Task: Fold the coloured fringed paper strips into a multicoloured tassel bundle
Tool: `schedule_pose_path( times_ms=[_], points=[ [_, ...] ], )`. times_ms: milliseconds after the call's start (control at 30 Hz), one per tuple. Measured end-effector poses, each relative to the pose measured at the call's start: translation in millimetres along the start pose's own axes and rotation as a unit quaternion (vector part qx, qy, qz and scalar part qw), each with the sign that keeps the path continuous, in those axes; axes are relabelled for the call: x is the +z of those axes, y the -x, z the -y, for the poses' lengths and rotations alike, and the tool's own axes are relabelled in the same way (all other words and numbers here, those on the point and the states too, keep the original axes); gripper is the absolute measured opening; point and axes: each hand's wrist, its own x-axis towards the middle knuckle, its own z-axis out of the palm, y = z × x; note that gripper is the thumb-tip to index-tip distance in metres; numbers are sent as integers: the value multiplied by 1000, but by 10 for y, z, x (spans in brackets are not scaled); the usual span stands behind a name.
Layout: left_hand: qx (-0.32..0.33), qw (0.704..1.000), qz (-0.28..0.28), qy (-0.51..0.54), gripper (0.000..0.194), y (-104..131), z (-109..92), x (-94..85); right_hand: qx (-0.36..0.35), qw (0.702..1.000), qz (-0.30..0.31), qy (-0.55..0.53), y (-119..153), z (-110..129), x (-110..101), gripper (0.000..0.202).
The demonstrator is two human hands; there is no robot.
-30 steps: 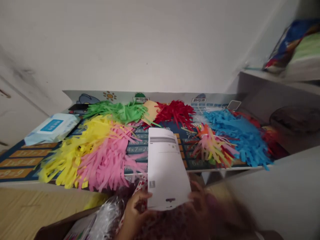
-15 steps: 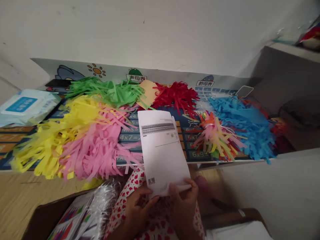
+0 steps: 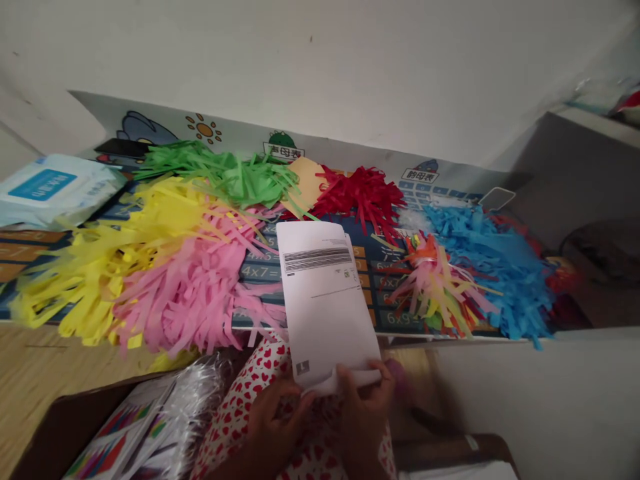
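Nearest of all, a heart-print cloth (image 3: 250,380) is seen over the lap, an open box (image 3: 45,427) set to its left, and just above the cloth both hands are occupied! The near left corner of the white paper (image 3: 327,313) is pinched between thumb and finger of the left hand (image 3: 277,413); the near edge, curled up into a narrow roll, is pinched by the right hand (image 3: 365,400). The paper is held across the table's near edge, its far end over the mat (image 3: 263,272); in this dim light, whether the mat is touched there cannot be told.

Light and bendy, it should be judged, a little stiffened by its layers, easily creased and apt to slide layer on layer. It is best taken by both near corners, with the edges kept even. And the look of it: long, plain white, crossed by dark printed bars towards the far end, a small grey square printed at the near left, a second edge shown at the far right corner.

Beyond, the pink strips (image 3: 180,300) and yellow strips (image 3: 105,267) are heaped left, the blue strips (image 3: 495,267) right; farther off, green strips (image 3: 225,173) and red strips (image 3: 363,197) are spread before the wall (image 3: 300,73).
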Motion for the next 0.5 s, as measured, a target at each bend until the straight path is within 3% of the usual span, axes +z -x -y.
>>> schedule_pose_path(
  times_ms=[67, 133, 200, 500],
  points=[
    [-82, 991, -2, 110, 26, -8, -38, 75, -9, 1000, -12, -8, -6, 35, 44, 61],
    [-171, 961, 33, 215, 43, -31, -110, 165, -45, 999, -25, -3, -6, 73, 90, 60],
    [-233, 934, 76, 259, 47, -55, -192, 242, -80, 996, -33, 8, -3, 89, 119, 57],
    [-265, 910, 43, 315, 45, 23, -352, 303, -109, 992, -33, 61, 33, 23, 62, 50]
  ],
)
